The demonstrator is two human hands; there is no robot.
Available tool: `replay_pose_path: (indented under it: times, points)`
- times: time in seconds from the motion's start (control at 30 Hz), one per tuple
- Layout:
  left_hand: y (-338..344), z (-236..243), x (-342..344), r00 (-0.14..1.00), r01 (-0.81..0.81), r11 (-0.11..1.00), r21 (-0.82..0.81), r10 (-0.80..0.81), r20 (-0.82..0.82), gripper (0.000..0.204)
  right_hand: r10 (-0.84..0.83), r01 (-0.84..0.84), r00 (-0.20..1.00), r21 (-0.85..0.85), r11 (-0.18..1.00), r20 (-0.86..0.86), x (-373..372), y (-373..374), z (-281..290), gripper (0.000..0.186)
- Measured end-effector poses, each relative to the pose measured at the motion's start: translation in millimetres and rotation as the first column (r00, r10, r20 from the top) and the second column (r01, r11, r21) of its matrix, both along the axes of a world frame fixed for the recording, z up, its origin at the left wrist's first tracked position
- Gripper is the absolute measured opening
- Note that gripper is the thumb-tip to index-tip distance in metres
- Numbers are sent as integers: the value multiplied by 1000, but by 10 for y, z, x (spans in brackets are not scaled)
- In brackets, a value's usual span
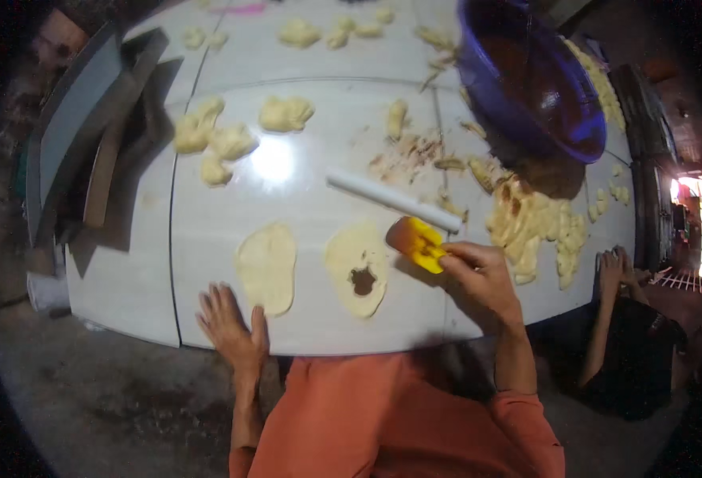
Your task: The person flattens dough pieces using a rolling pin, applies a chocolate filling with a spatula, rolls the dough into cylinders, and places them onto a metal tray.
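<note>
white tabletop (295, 205) — yellow scraper (418, 243), long axis pointing away-left

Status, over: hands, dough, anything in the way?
Right hand gripping yellow scraper. Left hand open beside plain flat dough. Second flat dough bears dark filling. White rod lies just beyond scraper.

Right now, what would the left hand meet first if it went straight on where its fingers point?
Probably the left flat dough piece: the thumb of the left hand is at its lower edge, though whether they touch is unclear.
</note>
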State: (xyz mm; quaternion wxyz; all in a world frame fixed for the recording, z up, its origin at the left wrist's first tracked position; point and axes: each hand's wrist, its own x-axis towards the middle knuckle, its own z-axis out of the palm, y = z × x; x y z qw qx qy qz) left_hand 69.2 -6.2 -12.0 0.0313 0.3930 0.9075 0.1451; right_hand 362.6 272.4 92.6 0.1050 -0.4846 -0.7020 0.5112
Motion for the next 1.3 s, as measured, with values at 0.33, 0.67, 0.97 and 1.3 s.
replay_pose_path:
  times: [0.33, 0.67, 0.97, 1.3]
  points:
    - [6, 36, 77, 997, -73, 995, -74, 72, -15, 77, -242, 185, 970, 615, 767, 10, 840, 2458, 576, 38]
    - [77, 71, 105, 998, -59, 994, -96, 61, 21, 78, 255, -545, 795, 464, 698, 551, 761, 3817, -397, 39]
    - [-39, 45, 50, 995, -97, 986, -136, 95, -17, 78, 287, -274, 943, -96, 957, 170, 718, 3528, 201, 37]
    - [-15, 34, 51, 996, -84, 995, -59, 84, -7, 77, 138, -132, 990, -191, 973, 19, 871, 3294, 427, 37]
